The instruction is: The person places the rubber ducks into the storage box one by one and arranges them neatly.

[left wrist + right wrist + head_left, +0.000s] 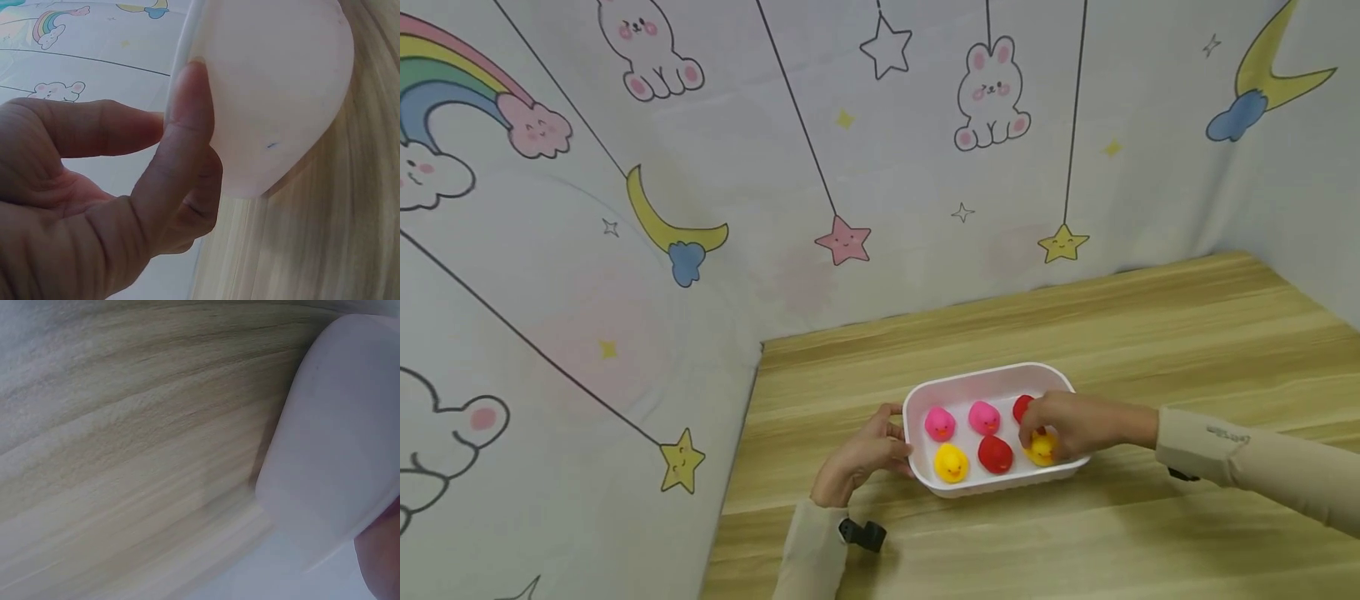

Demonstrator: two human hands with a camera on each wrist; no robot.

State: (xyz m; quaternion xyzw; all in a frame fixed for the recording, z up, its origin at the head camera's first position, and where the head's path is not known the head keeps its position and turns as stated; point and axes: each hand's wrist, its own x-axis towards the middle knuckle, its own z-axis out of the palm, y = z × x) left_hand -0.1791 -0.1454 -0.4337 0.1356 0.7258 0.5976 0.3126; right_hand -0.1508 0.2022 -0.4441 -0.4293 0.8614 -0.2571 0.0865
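Observation:
A white plastic tray holds small rubber ducks in two rows. In the back row are two pink ducks and a red duck, partly covered by the right hand. Along the front sit a yellow duck, another red duck and a second yellow duck. My right hand reaches over the tray's right end, its bent fingers around that right-hand yellow duck. At the left end, my left hand pinches the rim, with the thumb against the outer wall.
The tray stands on a wood-grain table. Behind and to the left hangs a white cloth printed with rabbits, stars and moons. A black wrist strap sits at the left cuff.

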